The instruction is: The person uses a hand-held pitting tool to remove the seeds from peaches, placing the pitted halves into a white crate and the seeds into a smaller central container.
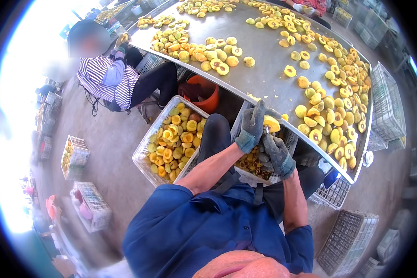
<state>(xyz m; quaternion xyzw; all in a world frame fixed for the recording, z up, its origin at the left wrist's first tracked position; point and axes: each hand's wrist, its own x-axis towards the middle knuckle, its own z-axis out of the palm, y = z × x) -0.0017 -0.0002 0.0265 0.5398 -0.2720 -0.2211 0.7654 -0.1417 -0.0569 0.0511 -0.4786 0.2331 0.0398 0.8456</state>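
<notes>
Both of my hands wear dark grey work gloves and meet at the near edge of the metal table (264, 80). My left hand (253, 123) holds a yellow halved stone fruit (271, 123), its cut side towards my right hand. My right hand (276, 153) grips a small metal tool (266, 129) whose end touches the fruit; its handle is hidden by the glove. Beneath my hands is a crate of dark fruit stones and scraps (253, 163). Left of my knee stands a white plastic crate (142, 153) of pitted fruit halves (176, 139).
Heaps of halved fruit (337, 107) lie along the table's right side, with more (194, 52) at its far left. A co-worker in a striped top (107, 80) sits left, beside an orange bucket (208, 93). Another's gloved hands (304, 9) show at the far side. Crates (347, 239) stand around.
</notes>
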